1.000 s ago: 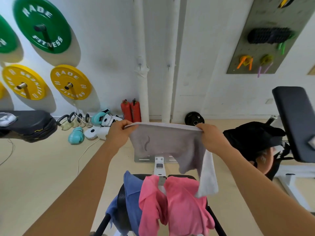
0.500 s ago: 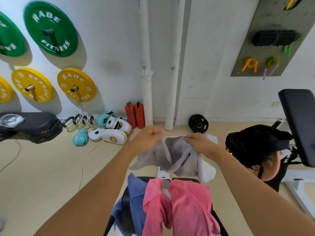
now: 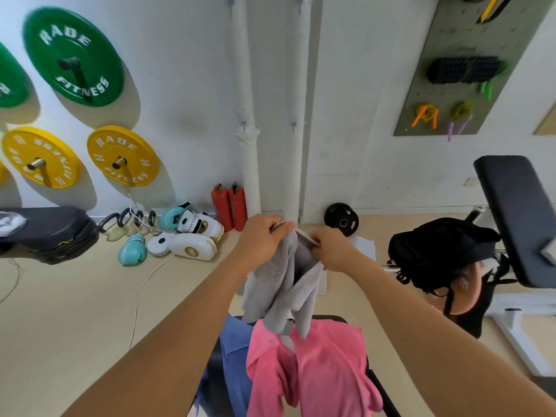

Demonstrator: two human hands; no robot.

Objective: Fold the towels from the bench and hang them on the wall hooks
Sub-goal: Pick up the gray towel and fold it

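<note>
The left hand [image 3: 260,237] and right hand [image 3: 332,251] are now coming close together, both pinching the top edge of the soft grey cloth towel [image 3: 281,293]. It was spread wide before. The fold is happening. The towel is hanging below the fingers, over the pink towel [image 3: 313,374] on the black padded bench [image 3: 216,374].

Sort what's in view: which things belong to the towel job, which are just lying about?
Job: grey towel pinched by left hand and right hand; pink towel, blue towel, wall hooks.
Idle: weight plates, boxing gloves, fire extinguishers, pegboard.
</note>
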